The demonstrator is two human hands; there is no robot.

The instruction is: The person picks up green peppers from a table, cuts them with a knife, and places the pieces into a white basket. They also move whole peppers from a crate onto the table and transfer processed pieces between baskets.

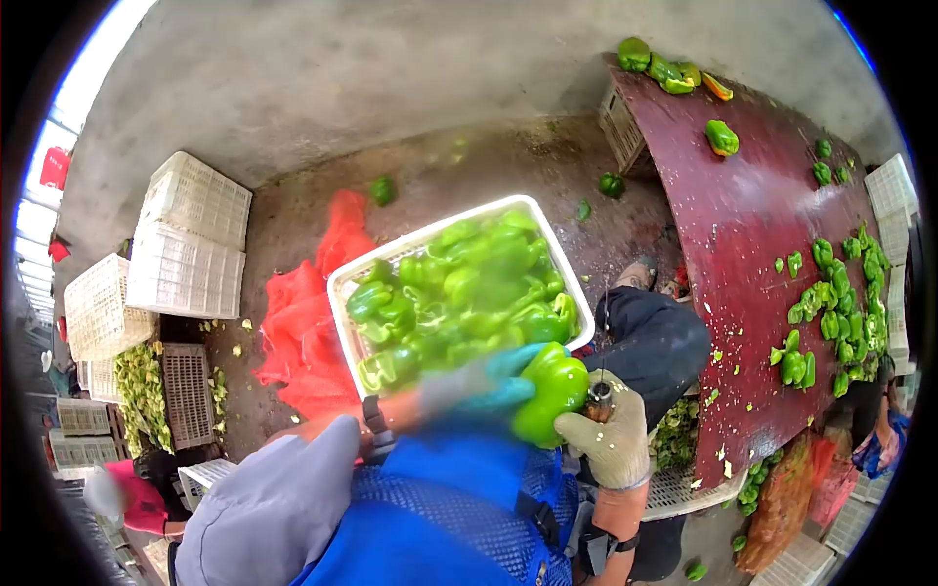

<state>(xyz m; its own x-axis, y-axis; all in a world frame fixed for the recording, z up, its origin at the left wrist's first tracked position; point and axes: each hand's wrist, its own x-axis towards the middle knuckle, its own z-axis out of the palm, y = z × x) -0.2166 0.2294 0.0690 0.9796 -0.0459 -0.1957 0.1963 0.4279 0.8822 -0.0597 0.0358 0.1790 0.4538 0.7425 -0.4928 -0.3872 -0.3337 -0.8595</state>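
Note:
A large green bell pepper (554,396) is held in front of my body. My left hand (493,383), in a teal and grey glove smeared by motion, grips its left side. My right hand (611,439), in a pale knit glove, is closed around a short wooden-handled tool (599,395) with a round metal end; its thumb reaches the pepper's lower right side. The tool's working part cannot be made out. Just beyond the hands, a white plastic crate (344,311) is filled with green peppers (459,283), some of them cut open.
Red mesh sacking (303,322) lies left of the crate. On the right, a dark red board (723,215) carries peppers and scraps. White crates (191,254) are stacked at left, near a crate of trimmings (142,396). A person in a pink top (137,496) is at lower left.

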